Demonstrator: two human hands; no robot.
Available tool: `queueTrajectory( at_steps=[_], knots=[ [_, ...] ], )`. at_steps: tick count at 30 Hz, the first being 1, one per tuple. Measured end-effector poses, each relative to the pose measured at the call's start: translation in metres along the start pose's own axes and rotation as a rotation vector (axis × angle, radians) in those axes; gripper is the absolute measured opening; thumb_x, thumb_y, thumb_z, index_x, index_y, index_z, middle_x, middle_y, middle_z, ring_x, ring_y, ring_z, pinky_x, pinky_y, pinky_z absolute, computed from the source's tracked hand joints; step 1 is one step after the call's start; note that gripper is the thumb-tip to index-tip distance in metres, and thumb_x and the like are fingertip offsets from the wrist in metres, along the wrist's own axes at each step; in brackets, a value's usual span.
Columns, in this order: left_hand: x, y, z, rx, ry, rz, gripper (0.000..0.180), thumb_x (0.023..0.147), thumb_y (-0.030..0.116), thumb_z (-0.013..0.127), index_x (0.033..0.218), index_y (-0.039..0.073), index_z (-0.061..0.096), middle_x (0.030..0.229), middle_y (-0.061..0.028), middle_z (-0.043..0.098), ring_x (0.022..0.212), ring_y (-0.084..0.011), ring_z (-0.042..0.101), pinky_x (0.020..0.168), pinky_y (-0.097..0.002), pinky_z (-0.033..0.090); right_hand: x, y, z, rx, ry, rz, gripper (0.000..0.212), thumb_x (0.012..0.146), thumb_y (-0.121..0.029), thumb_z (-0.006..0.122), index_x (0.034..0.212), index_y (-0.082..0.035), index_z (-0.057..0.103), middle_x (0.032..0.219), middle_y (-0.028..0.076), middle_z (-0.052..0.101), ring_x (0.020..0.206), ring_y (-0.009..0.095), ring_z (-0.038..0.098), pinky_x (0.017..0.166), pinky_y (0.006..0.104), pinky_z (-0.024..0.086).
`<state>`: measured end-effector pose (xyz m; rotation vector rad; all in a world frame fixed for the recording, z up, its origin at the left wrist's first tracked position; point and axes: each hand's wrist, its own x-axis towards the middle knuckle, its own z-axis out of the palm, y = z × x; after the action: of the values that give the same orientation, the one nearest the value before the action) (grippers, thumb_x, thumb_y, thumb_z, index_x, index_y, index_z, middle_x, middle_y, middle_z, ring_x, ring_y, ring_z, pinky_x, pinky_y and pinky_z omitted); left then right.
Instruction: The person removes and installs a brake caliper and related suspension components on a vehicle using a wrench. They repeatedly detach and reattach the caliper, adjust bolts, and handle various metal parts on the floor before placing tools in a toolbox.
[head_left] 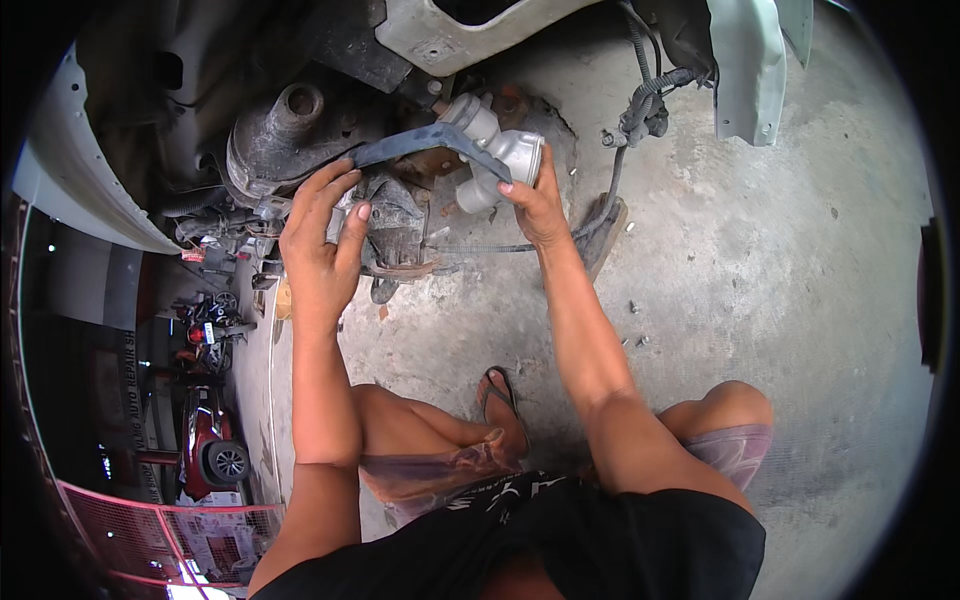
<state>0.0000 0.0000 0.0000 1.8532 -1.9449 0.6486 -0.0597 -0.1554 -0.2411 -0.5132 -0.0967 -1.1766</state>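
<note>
A silver cast-metal part, like a brake caliper [520,155], sits at the wheel end of a raised vehicle. A dark, bent flat bar [425,140] runs across in front of it. My right hand [537,210] grips the caliper's right side, its thumb against the bar's lower right end and the other fingers mostly hidden behind. My left hand [325,235] is at the bar's left end. Its fingertips touch or nearly touch the bar's lower edge, with the thumb held apart from them. Below the bar, a worn metal suspension part [398,215] is partly covered by my left hand.
Light body panels [745,75] hang at both upper sides. A cable [618,165] drops on the right toward a wood block [602,240] on the concrete floor [720,290]. Small loose pieces lie there. A red car [210,445] and motorcycles stand far left, near a red mesh fence [165,530].
</note>
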Motion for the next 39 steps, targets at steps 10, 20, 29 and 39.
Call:
queueTrajectory(
  at_steps=[10,20,29,39],
  knots=[
    [-0.042,0.038,0.064,-0.436,-0.238,-0.305,0.024,0.087,0.006,0.073,0.107,-0.005,0.066,0.092,-0.0120,0.068,0.080,-0.0164,0.067,0.071,-0.0276,0.054,0.006,0.018,-0.004,-0.028,-0.005,-0.043,0.102,0.062,-0.026,0.083,0.146,-0.010,0.028,0.133,0.013,0.045,0.126,0.025,0.046,0.108,0.0372,0.039],
    [-0.059,0.027,0.108,-0.648,-0.520,-0.548,0.040,0.092,0.012,0.070,0.124,-0.008,0.058,0.103,-0.0183,0.071,0.093,-0.0212,0.070,0.080,-0.0322,0.056,0.006,0.016,0.000,-0.158,-0.031,-0.059,0.110,0.063,-0.031,0.086,0.150,-0.011,0.023,0.133,0.013,0.047,0.125,0.026,0.050,0.107,0.0372,0.041],
    [-0.075,0.016,0.151,-1.086,-0.364,-1.081,0.072,0.103,0.047,0.049,0.151,-0.002,0.028,0.148,-0.0227,0.042,0.128,-0.0306,0.052,0.102,-0.0441,0.047,0.001,0.022,0.003,-0.185,-0.001,-0.045,0.104,0.066,-0.036,0.084,0.148,-0.009,0.027,0.133,0.015,0.049,0.125,0.026,0.050,0.106,0.0380,0.041],
    [-0.059,0.024,0.261,-2.160,0.153,-0.884,0.092,0.086,0.068,0.063,0.149,0.007,0.034,0.146,-0.0111,0.043,0.138,-0.0248,0.039,0.117,-0.0405,0.030,0.007,0.011,-0.032,0.063,0.055,0.134,0.059,0.080,-0.034,0.072,0.129,-0.005,0.057,0.124,0.011,0.063,0.118,0.030,0.059,0.107,0.0478,0.043]
  ],
)
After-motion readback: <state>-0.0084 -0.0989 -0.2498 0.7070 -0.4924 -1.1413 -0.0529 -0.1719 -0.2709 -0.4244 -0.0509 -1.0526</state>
